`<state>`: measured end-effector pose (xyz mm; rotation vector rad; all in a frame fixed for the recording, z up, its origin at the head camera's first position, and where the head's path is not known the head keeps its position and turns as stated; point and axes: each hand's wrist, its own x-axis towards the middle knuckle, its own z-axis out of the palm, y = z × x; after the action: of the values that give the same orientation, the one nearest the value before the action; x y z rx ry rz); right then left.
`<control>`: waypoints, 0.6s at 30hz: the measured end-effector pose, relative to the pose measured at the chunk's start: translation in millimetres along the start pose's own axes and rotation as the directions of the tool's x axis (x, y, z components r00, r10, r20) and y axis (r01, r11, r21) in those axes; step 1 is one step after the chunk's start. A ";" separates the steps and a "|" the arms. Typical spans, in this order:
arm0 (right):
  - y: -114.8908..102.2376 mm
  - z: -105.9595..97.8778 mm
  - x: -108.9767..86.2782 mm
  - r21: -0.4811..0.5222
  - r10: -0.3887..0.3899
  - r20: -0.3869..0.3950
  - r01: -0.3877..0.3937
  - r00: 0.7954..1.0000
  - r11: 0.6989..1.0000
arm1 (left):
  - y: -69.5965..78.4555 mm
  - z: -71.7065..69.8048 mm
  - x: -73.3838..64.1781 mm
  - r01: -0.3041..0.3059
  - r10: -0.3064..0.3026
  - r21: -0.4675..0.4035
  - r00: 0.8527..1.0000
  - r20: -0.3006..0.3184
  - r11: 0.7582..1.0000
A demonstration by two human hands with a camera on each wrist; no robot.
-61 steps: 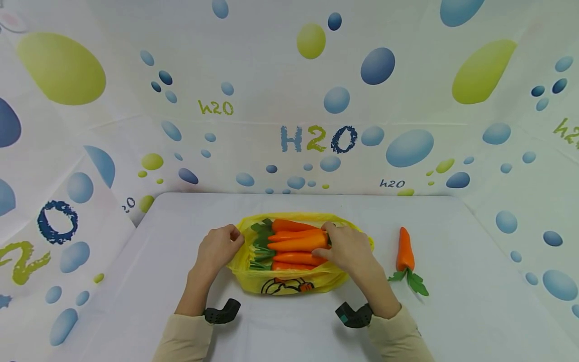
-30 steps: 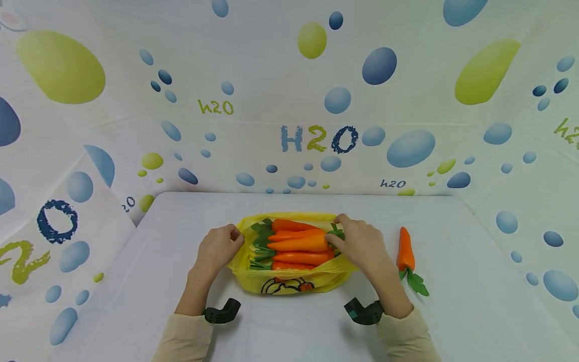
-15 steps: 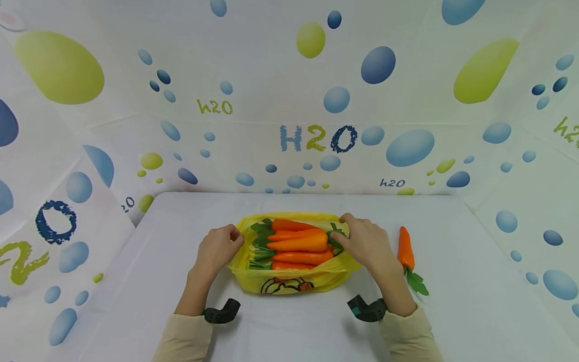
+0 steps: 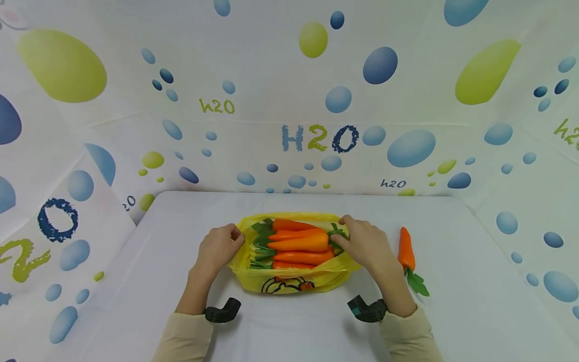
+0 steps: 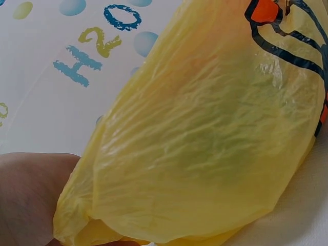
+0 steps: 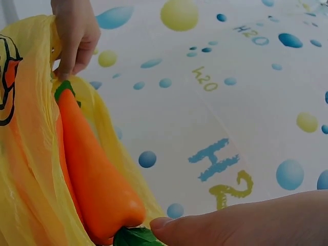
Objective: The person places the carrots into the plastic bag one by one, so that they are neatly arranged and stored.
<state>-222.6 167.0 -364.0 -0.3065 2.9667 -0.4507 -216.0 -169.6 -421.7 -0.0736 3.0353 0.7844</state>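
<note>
A yellow plastic bag lies in the middle of the table with its mouth up, and several orange carrots with green leaves lie inside. My left hand pinches the bag's left rim; the right wrist view shows this left hand beyond the carrot. At the bag's right end, my right hand reaches over the rim, thumb apart from the index finger. Its thumb is beside the leaves of the top carrot. Its other fingertips are hidden in the right wrist view.
One more carrot lies on the white table right of the bag, leaves toward me. A white backdrop with coloured drops stands behind the table.
My right hand has drawn right, off the top carrot's end to the bag's right rim, then stayed there. The carrot's leaves now show. My left hand has not moved.
</note>
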 end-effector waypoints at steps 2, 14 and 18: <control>-0.6 -1.3 -0.6 0.009 0.000 -0.003 0.000 1.000 1.000 | 0.1 -0.2 -0.1 0.001 -0.001 -0.001 1.000 -0.001 1.000; 8.0 -13.5 -5.8 0.064 0.017 -0.157 -0.006 0.987 0.998 | -0.8 -0.2 -1.6 -0.012 0.012 0.002 1.000 -0.016 1.000; 17.3 -16.0 -7.2 0.073 0.032 -0.223 -0.016 0.974 0.997 | -1.1 -0.2 -1.6 -0.014 0.014 0.004 1.000 -0.019 1.000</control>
<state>-221.2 189.2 -353.5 -0.2258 3.1588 -0.6249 -214.4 -170.6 -422.0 -0.0597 3.0586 0.7836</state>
